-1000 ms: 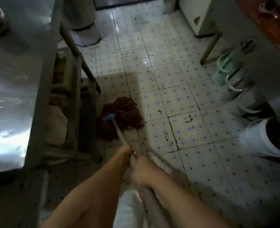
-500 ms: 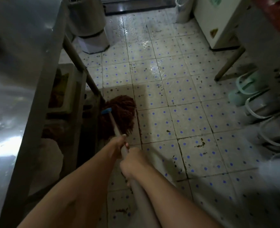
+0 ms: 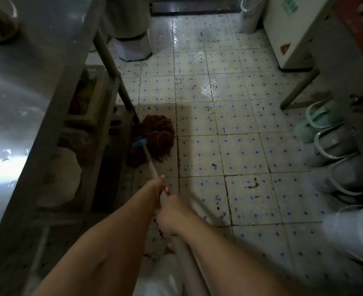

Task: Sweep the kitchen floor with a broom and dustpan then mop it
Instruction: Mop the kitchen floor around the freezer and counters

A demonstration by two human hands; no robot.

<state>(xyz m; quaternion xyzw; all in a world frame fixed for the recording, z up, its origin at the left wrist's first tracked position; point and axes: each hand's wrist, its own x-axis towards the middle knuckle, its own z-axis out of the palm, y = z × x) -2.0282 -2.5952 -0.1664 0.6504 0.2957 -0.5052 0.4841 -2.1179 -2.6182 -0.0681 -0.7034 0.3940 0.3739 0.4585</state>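
Beside table leg (image 3: 120, 86) | mop (image 3: 155, 135) gripped, both hands (image 3: 172, 214) | handle end hidden

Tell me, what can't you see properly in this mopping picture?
- Head view: the mop handle top end, cut off by the bottom edge behind the right hand.
- Left hand fingers, hidden under the handle.
- Shelf contents under the steel table, too dark.
- White bucket, cut off at right.
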